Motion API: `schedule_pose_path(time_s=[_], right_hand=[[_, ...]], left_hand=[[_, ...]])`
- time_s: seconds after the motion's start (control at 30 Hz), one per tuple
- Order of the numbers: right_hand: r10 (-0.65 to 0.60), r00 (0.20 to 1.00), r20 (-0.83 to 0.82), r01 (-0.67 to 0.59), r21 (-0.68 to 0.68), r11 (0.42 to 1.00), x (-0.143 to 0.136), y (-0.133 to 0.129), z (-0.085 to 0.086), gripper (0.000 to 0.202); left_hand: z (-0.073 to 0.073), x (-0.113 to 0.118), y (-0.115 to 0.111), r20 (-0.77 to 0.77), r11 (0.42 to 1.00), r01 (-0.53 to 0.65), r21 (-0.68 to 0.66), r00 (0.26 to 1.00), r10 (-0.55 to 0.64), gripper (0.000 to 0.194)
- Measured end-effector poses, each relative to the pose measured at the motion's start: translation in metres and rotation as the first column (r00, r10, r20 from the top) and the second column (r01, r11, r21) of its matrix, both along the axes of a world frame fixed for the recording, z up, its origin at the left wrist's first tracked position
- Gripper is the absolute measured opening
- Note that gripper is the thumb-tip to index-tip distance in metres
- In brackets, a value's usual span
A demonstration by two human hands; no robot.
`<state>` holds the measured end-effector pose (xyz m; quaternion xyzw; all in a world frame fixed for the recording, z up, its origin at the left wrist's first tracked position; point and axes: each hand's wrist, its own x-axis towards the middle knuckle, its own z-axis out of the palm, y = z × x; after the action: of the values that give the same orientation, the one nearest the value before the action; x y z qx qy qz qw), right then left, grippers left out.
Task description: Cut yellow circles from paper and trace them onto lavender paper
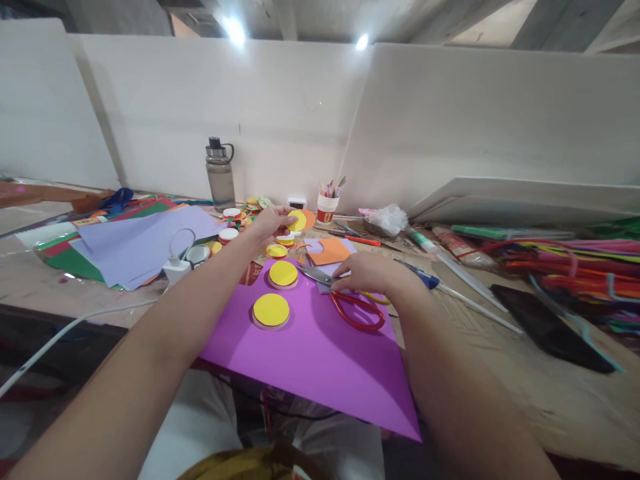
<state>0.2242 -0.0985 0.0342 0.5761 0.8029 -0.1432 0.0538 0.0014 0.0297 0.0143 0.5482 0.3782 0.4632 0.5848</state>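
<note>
My left hand (274, 223) pinches a yellow paper disc (297, 221), with an orange paper circle (309, 219) against its far side. Under my right hand (363, 270) are red-handled scissors (357, 313); its fingers close on them near the pivot, and the blades point left. Both handle loops lie over a purple sheet (310, 353). Two yellow-topped discs (271, 310) rest on that sheet, left of the scissors. Just beyond the blades is an orange paper piece (329, 251) with a curved cut-out. More yellow-topped discs (277, 251) lie below my left hand.
A water bottle (221, 177) and a cup of pens (327, 203) stand by the white wall panel. Lavender paper sheets (145, 240) and a white plug with cable (177, 270) lie left. To the right are a dark phone-like slab (550, 327) and coloured pipe cleaners (580, 273).
</note>
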Motion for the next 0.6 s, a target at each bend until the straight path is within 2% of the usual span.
schedule_pose_path(time_s=[0.1, 0.2, 0.3, 0.33, 0.37, 0.43, 0.47, 0.6], right_hand=[[-0.055, 0.998, -0.019, 0.056, 0.047, 0.997, 0.0, 0.001, -0.003, 0.025], [-0.14, 0.988, -0.061, 0.15, 0.205, 0.967, -0.002, 0.004, -0.007, 0.026], [-0.167, 0.918, -0.359, 0.317, 0.412, 0.854, -0.013, 0.01, -0.015, 0.032], [-0.115, 0.865, -0.489, 0.368, 0.46, 0.808, -0.017, 0.012, -0.019, 0.04], [-0.038, 0.809, -0.586, 0.383, 0.478, 0.79, -0.022, 0.015, -0.023, 0.052], [0.033, 0.718, -0.695, 0.4, 0.452, 0.797, -0.03, 0.021, -0.031, 0.068], [0.051, 0.69, -0.722, 0.399, 0.439, 0.805, -0.033, 0.023, -0.034, 0.068], [0.1, 0.648, -0.755, 0.356, 0.416, 0.837, -0.036, 0.026, -0.039, 0.048]], left_hand=[[0.001, 0.001, -0.003, -0.031, 0.999, 0.033, -0.019, 0.999, -0.034, 0.02], [0.001, 0.001, -0.005, -0.069, 0.996, 0.089, -0.008, 0.994, -0.089, 0.016], [0.001, 0.003, -0.007, -0.123, 0.989, 0.151, 0.0, 0.981, -0.15, 0.014], [0.001, 0.004, -0.009, -0.13, 0.985, 0.172, 0.0, 0.977, -0.17, 0.016], [0.001, 0.005, -0.011, -0.131, 0.981, 0.193, 0.001, 0.973, -0.192, 0.017], [0.002, 0.008, -0.015, -0.131, 0.97, 0.242, 0.005, 0.962, -0.239, 0.02], [0.002, 0.01, -0.017, -0.134, 0.964, 0.265, 0.006, 0.956, -0.262, 0.021], [0.001, 0.013, -0.02, -0.155, 0.952, 0.305, -0.001, 0.941, -0.302, 0.023]])
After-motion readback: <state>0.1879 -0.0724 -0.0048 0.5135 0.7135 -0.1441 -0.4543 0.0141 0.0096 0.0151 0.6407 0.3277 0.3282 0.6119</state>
